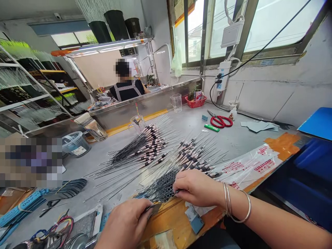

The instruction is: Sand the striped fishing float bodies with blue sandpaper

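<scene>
My left hand [129,221] is at the table's front edge, thumb and forefinger pinched on a small dark flat piece [156,209]. My right hand [193,185], with bracelets at the wrist, has its fingers curled in beside a dark honeycomb mesh [166,185]. What those fingers grip is hidden. Just beyond the right hand lies a pile of slim fishing floats [192,157] with pale and black bodies and thin stems. Farther left is a second pile of banded floats [153,143], their dark stems fanned toward the left.
Red-handled scissors [221,121], a green box [211,128] and a red basket [195,101] stand toward the wall. Glass mugs [177,103] and a clear tub [76,143] are at the back. Tangled wires [59,224] lie front left. A person [127,86] sits beyond the partition.
</scene>
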Demonstrator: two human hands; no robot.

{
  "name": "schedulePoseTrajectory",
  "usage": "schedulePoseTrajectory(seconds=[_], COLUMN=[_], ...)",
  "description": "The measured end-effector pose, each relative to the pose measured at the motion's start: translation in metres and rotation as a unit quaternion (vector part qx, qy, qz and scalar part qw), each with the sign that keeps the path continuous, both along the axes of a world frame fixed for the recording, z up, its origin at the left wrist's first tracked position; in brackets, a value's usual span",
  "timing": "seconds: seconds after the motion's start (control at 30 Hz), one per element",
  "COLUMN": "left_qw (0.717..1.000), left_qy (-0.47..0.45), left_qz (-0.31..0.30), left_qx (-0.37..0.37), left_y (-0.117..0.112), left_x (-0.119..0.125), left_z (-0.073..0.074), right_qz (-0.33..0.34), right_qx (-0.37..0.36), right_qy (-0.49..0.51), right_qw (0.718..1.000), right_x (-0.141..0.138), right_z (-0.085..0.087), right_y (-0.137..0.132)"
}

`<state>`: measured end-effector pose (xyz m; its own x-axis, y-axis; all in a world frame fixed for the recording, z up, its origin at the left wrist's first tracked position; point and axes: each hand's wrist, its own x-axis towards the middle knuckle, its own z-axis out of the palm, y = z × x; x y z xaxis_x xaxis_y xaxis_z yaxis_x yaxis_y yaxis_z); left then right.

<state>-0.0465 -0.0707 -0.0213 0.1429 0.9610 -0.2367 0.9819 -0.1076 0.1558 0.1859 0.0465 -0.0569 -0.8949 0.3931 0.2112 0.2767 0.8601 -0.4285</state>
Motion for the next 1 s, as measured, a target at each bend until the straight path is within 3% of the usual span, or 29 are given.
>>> schedulePoseTrajectory(seconds=[0.43,1.0], left_qw=[0.999,0.998], left_qy=[-0.007,-0.045], left_qz=[0.001,-0.015], left_qx=[0.039,0.040], left_y=[0.010,0.028], left_x=[0.017,0.042], left_z=[-0.002,-0.004], right_qz=[-0.015,-0.019], right_qx=[-0.053,-0.028], right_qy=[0.036,0.025], right_qw=[0.998,0.999], right_x=[0.005,0.016], right_z=[-0.003,-0.005], right_y=[0.001,0.003])
